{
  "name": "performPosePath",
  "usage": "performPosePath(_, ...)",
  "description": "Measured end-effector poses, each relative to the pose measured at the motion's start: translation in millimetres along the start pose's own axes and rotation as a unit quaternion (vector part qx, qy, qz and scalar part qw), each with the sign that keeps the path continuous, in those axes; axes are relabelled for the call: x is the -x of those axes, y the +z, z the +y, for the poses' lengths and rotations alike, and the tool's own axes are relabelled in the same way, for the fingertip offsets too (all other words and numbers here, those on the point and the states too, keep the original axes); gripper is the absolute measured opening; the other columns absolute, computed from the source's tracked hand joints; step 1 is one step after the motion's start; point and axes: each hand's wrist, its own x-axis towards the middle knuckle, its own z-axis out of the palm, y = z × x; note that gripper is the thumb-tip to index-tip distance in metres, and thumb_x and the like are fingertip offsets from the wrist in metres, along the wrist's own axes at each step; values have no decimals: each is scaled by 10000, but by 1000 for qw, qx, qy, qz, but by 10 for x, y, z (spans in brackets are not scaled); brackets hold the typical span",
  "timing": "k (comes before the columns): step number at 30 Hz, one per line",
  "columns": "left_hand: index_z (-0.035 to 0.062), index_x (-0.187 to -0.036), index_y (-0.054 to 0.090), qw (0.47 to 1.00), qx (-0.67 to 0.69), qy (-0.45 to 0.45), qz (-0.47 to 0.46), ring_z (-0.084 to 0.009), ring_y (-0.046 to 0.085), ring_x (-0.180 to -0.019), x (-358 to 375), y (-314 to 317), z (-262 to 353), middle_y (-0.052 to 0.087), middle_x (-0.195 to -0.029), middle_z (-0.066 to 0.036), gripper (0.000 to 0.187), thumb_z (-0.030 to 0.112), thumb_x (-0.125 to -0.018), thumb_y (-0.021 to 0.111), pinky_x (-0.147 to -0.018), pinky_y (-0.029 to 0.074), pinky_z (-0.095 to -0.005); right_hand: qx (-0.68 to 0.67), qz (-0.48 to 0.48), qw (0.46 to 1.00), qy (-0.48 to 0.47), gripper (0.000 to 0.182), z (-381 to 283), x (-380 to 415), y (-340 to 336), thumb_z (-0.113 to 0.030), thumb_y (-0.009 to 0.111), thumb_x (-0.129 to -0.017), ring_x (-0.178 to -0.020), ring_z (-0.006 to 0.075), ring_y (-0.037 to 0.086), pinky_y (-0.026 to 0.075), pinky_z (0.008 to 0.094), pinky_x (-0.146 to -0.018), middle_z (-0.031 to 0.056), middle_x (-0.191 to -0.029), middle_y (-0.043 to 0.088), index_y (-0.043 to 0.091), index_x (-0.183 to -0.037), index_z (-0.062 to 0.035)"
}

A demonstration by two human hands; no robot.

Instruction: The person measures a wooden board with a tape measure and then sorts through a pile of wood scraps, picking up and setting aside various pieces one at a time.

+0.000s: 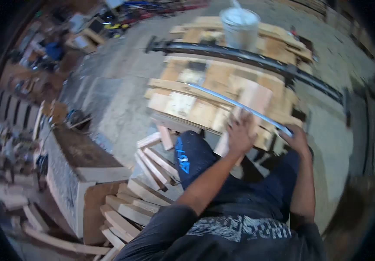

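A long, thin metal bar (239, 104) slants across the wooden work surface, its near end in my right hand (297, 140), whose fingers are closed round it. My left hand (241, 135) lies with spread fingers on a pale wooden board (257, 98), which sits on the planks and points toward my lap. The bar passes over this board just beyond my left fingertips. Under both lies a pallet-like stack of planks (200, 112), with my knees against its near side.
A long black bar clamp (235, 54) lies across the planks, behind which stands a white bucket (240, 28). Cut wood pieces (155, 163) lie on the floor by my left leg. Nearby are a large wooden box (72, 161) and stacked curved wood pieces (126, 211).
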Motion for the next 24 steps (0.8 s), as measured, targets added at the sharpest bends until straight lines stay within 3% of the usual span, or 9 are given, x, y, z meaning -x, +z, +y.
performPosePath(5, 139, -1479, 292, 1000, -7, 8, 13, -488, 161, -1359, 0, -122, 55, 155, -1562, -115, 828, 486, -782, 575, -1056, 151, -650, -13, -33, 999, 37, 445, -77, -27, -79, -332, 735, -727, -909, 334, 643, 499, 396, -812, 171, -1004, 672, 685, -1066, -48)
performPosePath(24, 121, -1460, 324, 999, -15, 15, 27, -483, 210, -1311, -4, -133, 65, 179, -1548, -111, 781, 460, -793, 549, -1047, 172, -621, -18, -47, 993, 106, 452, -198, -25, -105, -327, 745, -726, -943, 327, 642, 496, 394, -841, 175, -1027, 673, 687, -1077, -48)
